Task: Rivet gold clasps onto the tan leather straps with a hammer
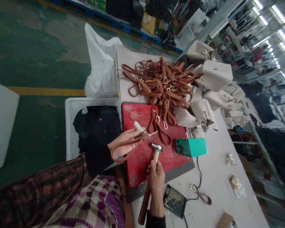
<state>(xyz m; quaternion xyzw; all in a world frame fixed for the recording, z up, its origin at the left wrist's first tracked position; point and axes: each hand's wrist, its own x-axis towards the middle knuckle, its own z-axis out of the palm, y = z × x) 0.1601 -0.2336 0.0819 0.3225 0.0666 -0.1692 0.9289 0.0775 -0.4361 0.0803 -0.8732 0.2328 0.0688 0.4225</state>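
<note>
My left hand (124, 142) is closed on a brown leather strap (123, 160), looped below the fingers, with a gold metal clasp (152, 134) at its far end. A white wrapping (138, 126) covers one of its fingertips. In my right hand (156, 179) is a hammer (156, 155), gripped by the wooden handle, its metal head over the red board (137, 164). The head stays apart from the strap. Another brown strap (165, 136) with gold clasps lies on the board just beyond my hands.
A heap of brown straps (161, 82) lies behind the board, beside several beige bags (216, 74). To the right are a green box (192, 147) and a black tray of small metal pieces (174, 201). Left of the table, a white bin (70, 133) holds dark fabric items.
</note>
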